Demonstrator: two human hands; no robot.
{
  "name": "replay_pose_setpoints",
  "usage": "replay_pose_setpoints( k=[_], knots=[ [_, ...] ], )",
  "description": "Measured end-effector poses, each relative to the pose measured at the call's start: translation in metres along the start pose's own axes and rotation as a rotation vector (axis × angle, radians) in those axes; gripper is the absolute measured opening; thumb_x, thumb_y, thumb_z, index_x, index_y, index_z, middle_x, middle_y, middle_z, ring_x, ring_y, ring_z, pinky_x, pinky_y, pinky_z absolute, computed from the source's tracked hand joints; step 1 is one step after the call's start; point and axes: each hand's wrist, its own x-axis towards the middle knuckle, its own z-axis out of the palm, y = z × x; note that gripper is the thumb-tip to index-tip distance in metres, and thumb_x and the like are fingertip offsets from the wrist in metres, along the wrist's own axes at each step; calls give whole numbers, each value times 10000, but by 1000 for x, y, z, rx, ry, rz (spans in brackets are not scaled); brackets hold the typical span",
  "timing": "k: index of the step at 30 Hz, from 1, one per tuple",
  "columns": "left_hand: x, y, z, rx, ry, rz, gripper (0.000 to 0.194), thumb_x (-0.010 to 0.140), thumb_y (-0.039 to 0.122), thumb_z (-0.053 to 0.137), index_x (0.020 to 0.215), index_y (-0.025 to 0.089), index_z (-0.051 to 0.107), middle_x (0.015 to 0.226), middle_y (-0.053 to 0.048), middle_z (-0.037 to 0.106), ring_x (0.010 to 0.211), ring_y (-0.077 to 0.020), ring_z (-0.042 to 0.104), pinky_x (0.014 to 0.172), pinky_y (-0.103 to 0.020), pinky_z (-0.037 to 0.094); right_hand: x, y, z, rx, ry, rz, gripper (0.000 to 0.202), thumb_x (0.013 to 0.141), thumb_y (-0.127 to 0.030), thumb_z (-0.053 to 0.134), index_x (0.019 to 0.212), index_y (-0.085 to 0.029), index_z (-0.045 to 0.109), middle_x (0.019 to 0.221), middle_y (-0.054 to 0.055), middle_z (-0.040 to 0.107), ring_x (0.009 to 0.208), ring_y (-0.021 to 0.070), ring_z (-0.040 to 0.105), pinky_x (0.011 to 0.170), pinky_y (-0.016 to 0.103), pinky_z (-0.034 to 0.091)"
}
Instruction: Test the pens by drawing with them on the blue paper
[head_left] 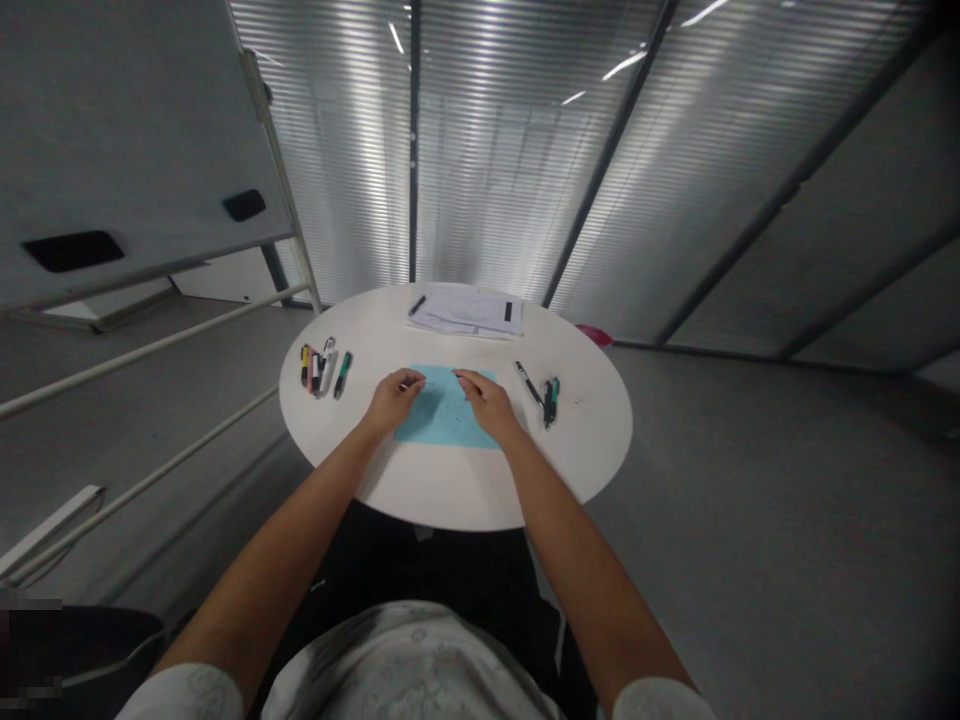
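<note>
A light blue sheet of paper (446,425) lies on the round white table in front of me. My left hand (394,400) is over its left edge, thumb and fingers pinched together around something small and dark. Across from it, above the right part of the sheet, my right hand (487,402) is also closed in a pinch, with a small dark tip showing at its fingertips. What either hand holds is too small to name. A gap separates the two hands, and the blue paper shows between them.
The white table (442,490) carries several markers (316,370) and a green pen (343,375) at left. On the right lie a black pen (529,384) and a cluster of pens (551,402). Papers (469,310) sit at the back. A whiteboard frame (289,180) stands left.
</note>
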Motion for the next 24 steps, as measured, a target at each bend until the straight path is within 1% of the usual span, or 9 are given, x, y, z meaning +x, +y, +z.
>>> replay_pose_setpoints(
  k=[4, 7, 9, 11, 15, 20, 24],
  knots=[
    [-1, 3, 1, -114, -30, -20, 262, 767, 406, 645, 868, 170, 700, 813, -41, 685, 721, -161, 586, 713, -298, 452, -1, 0, 1, -123, -71, -52, 314, 956, -433, 479, 1147, -314, 698, 1028, 25, 703, 879, 174, 618, 862, 332, 466],
    [-2, 6, 0, -149, -45, -34, 259, 751, 408, 665, 837, 166, 703, 785, -39, 684, 701, -160, 579, 706, -305, 442, -3, -2, 3, -225, -130, -72, 324, 978, -411, 446, 1172, -305, 684, 1086, 25, 696, 992, 174, 618, 924, 331, 452],
    [-2, 8, -1, -164, -41, -38, 250, 740, 403, 678, 817, 166, 706, 772, -39, 685, 702, -164, 582, 714, -312, 441, -4, -4, 4, -271, -164, -82, 328, 987, -405, 435, 1180, -301, 679, 1109, 23, 694, 1028, 172, 614, 938, 327, 448],
    [-2, 8, -1, -188, -40, -41, 245, 732, 399, 688, 809, 168, 707, 775, -43, 691, 722, -171, 595, 735, -318, 448, -4, -5, 4, -301, -195, -84, 330, 990, -410, 432, 1179, -304, 680, 1098, 20, 698, 1022, 171, 617, 928, 324, 453],
    [-2, 8, -1, -257, -75, -34, 250, 728, 406, 700, 802, 167, 698, 809, -66, 714, 771, -189, 628, 785, -340, 466, -4, -4, 5, -332, -225, -81, 333, 992, -420, 427, 1181, -319, 682, 1062, 17, 706, 981, 170, 621, 898, 323, 463],
    [-3, 7, -1, -322, -87, -47, 279, 725, 422, 713, 827, 164, 685, 828, -80, 730, 806, -204, 661, 819, -361, 477, -4, -3, 3, -332, -209, -89, 333, 993, -411, 431, 1194, -321, 680, 1061, 20, 704, 974, 169, 614, 901, 322, 458],
    [-2, 5, 1, -329, -106, -40, 257, 744, 401, 704, 828, 158, 685, 833, -81, 731, 804, -193, 663, 822, -353, 481, -4, -4, 3, -371, -211, -79, 338, 990, -425, 434, 1195, -327, 685, 961, 24, 695, 902, 169, 613, 845, 309, 460]
  ],
)
